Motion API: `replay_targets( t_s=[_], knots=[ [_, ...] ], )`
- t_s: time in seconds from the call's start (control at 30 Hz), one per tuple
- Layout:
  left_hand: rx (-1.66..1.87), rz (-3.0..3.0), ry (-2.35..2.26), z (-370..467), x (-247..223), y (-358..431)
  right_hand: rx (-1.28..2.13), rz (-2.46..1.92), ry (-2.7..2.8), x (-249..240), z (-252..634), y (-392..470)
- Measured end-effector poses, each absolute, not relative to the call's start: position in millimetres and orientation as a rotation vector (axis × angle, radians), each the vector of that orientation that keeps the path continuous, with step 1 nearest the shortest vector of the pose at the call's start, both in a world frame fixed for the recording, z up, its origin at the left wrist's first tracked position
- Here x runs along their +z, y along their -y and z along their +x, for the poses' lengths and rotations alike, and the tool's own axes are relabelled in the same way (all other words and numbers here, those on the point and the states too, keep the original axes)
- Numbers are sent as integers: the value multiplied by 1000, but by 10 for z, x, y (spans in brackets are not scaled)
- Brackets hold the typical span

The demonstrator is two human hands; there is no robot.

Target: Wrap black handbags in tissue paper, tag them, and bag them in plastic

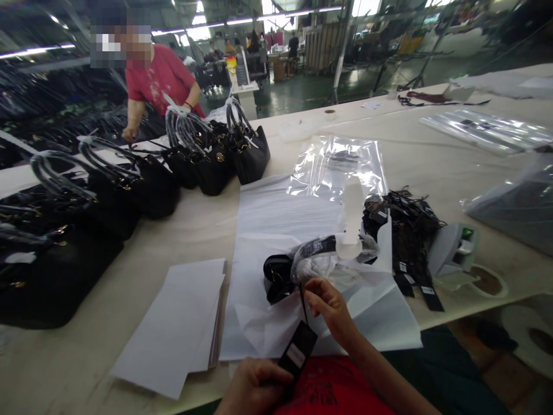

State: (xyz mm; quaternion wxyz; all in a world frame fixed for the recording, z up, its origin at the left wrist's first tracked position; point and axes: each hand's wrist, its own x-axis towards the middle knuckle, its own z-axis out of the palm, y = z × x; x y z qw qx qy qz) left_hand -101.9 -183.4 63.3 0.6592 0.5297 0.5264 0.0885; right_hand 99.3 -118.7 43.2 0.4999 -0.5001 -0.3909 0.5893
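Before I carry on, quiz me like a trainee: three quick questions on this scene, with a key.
1. True or false: the left hand holds the black tag.
2. Which lies beside the white paper, on its left? A) the heap of dark tags B) the stack of white sheets C) the shiny clear bags
3. Fill in: the right hand pinches the thin black ____ that runs from the tag.

Key: 1. True; 2. B; 3. cord
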Motion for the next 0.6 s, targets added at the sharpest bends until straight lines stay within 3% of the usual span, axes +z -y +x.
replay_targets(
  t_s=[0.23, 0.4, 0.6],
  knots=[
    [81, 1332, -1101, -653, 295, 1716, 1446, -1335, 1097, 427, 1097, 1243],
    [36, 1584, -887, -728, 642, 1569, 1467, -1329, 1205, 534, 1096, 1388],
    [237, 1663, -1325, -875, 798, 1328, 1337, -1418, 1260, 499, 1132, 1361]
  ],
)
